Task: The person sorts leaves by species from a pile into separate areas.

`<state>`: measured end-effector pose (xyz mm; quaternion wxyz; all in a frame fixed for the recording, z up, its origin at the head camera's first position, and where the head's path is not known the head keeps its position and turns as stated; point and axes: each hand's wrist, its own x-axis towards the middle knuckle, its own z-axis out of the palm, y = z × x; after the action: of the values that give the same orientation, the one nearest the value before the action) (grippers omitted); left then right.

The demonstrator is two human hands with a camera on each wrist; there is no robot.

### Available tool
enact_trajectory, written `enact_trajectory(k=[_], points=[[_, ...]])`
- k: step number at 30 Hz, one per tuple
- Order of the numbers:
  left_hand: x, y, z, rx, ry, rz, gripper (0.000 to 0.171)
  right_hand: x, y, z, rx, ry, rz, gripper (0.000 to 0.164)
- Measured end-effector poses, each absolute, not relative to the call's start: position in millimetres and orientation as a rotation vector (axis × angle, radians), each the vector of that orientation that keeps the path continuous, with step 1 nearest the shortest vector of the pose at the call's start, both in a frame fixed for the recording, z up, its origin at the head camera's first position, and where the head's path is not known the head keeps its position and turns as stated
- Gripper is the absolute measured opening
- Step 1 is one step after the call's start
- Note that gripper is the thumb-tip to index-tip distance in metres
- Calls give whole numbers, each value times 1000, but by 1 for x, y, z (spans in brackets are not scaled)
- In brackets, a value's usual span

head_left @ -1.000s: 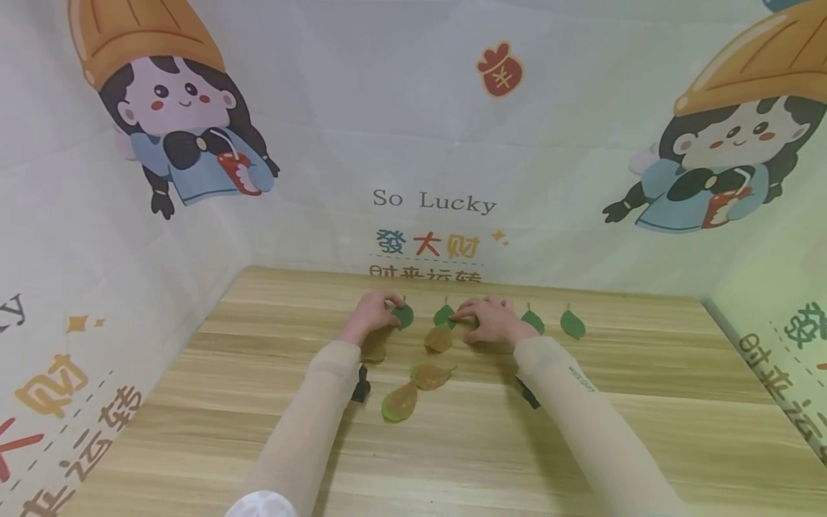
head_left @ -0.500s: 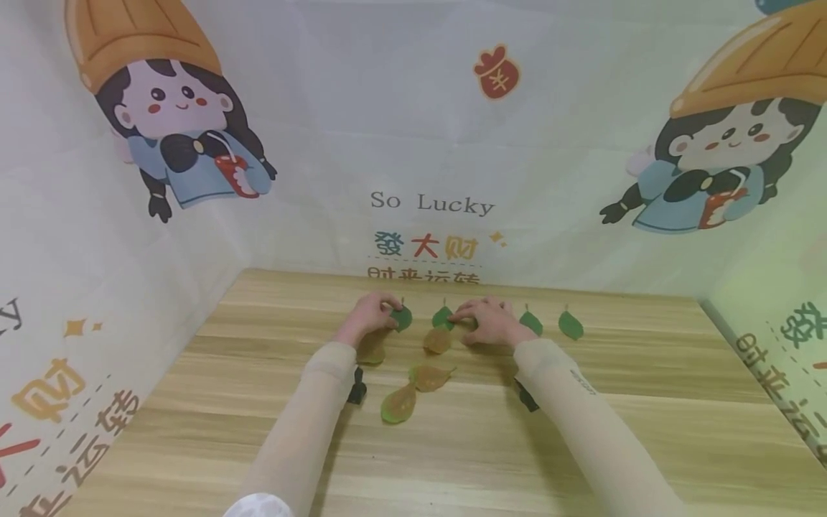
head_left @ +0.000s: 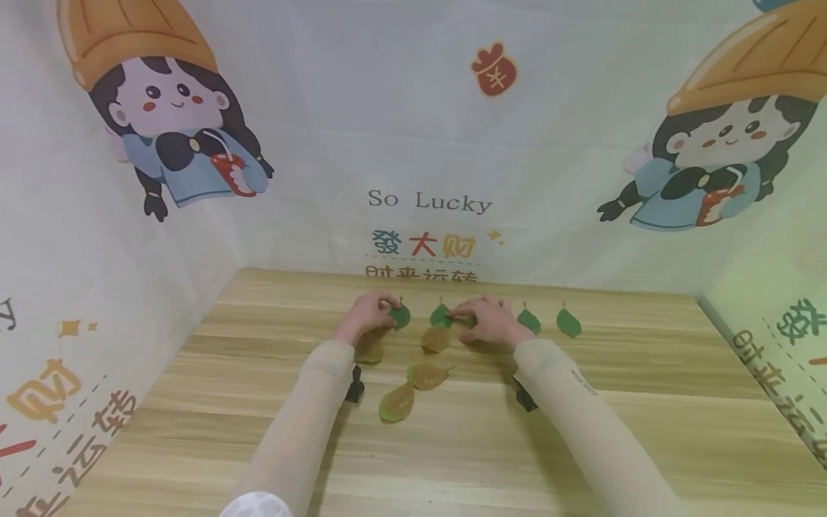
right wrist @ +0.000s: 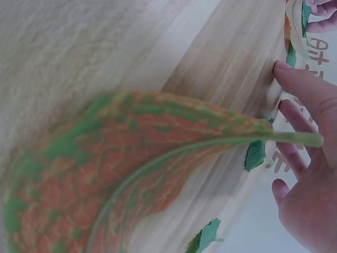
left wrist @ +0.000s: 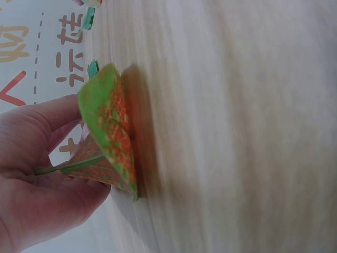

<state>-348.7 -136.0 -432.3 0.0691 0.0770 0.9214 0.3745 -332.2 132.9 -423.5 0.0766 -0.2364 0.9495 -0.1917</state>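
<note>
Atop a table (head_left: 413,459), left fingers (head_left: 385,296) bent at a green leaf (head_left: 401,317), grip unclear, right fingers (head_left: 462,309) parted, touching another leaf (head_left: 439,317)

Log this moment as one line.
Left hand: at leftmost green leaf | Right hand: at next green leaf | Brownish leaves: nearer the person

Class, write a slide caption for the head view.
Left hand and right hand touch green leaves in a row; brownish leaves lie nearer the camera.
</note>
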Motion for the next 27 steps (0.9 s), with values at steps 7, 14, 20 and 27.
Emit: enact_trajectory(k=[7,14,20,27], points=[[-350,-135,-435,238,2764,1143,39,-333,137,-423,-689,2829,-695,52],[-347,-136,-433,209,2750,1134,39,-331,149,-414,-729,2812,-801,50],[-351,-136,-434,215,2737,1148,40,-320,166,-406,-869,2829,-835,45],[-349,-135,-432,208,2716,1156,40,-294,191,-404,-940,2760,-928,37]])
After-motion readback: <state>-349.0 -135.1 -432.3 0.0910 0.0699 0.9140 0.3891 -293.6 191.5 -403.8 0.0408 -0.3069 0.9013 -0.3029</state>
